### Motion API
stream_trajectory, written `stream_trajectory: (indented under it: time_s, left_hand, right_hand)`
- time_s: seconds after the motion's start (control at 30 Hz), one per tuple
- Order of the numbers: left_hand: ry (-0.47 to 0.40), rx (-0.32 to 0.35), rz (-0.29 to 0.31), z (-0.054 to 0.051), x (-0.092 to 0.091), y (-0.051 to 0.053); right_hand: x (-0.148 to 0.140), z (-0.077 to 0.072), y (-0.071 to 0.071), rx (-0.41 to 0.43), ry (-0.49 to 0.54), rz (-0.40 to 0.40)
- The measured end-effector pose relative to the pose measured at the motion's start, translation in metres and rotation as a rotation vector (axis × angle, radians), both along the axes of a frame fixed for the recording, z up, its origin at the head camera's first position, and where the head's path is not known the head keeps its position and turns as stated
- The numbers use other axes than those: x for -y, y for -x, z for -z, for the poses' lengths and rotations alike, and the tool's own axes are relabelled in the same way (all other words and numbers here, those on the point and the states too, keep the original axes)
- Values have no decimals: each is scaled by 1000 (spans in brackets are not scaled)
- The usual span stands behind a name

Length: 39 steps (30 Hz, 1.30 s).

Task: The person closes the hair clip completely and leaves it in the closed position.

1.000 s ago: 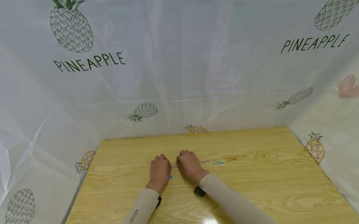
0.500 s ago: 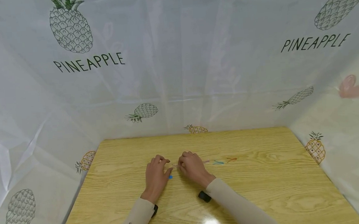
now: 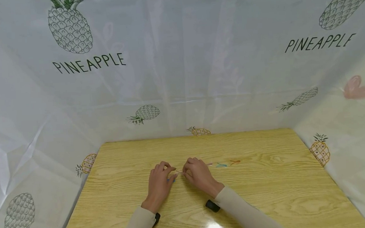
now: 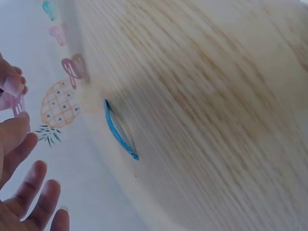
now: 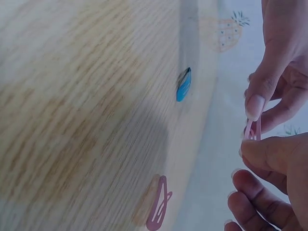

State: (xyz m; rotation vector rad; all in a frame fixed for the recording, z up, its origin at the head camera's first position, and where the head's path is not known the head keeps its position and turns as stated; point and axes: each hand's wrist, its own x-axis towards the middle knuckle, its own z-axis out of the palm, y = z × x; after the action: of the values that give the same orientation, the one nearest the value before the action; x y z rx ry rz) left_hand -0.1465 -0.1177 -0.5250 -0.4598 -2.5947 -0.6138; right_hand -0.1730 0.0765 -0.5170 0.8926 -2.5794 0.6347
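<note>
Both hands hold a small pink hair clip (image 4: 18, 103) (image 5: 252, 131) up off the table. My left hand (image 3: 159, 184) (image 4: 26, 185) pinches one end between thumb and fingertip, its other fingers spread. The opposite end is pinched by my right hand (image 3: 202, 176) (image 5: 274, 178). A blue clip (image 4: 118, 134) (image 5: 184, 85) lies on the table near the left hand, which partly covers it in the head view. In the right wrist view, a mauve clip (image 5: 156, 207) rests beside the right hand, its inner tongue raised.
To the right of the hands on the wooden table (image 3: 269, 192) lie a pinkish clip (image 3: 209, 164), a teal clip (image 3: 221, 165) and an orange clip (image 3: 235, 162), in a row. A pale sheet with printed pineapples (image 3: 70, 30) surrounds the table's back and sides.
The left thumb and fingers have parted from their earlier closed bunch, then come up to the clip. Both hands have shifted slightly towards the near edge, the right one also rightward.
</note>
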Motion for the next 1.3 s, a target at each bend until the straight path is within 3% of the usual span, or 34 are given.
stream_trajectory:
  time_s: [0.23,0.53,0.73,1.1,1.3]
  left_hand:
    - [-12,40,21,-4,-1,-3]
    - [-30,-33,31,-3,-4,-8]
    - [-35,-18,50,-3,-5,-11]
    - [-30,64,143,-7,1,-12]
    - [-30,70,216,-7,5,-13]
  right_hand:
    - [-4,-1,-4,-21,16,-20]
    - [-10,1,-6,-28,-29,-31]
    - [-13,1,-8,-32,-41,-63]
    - [-20,1,-9,-40,-57,-175]
    - [-23,3,-9,-72,-58,-241]
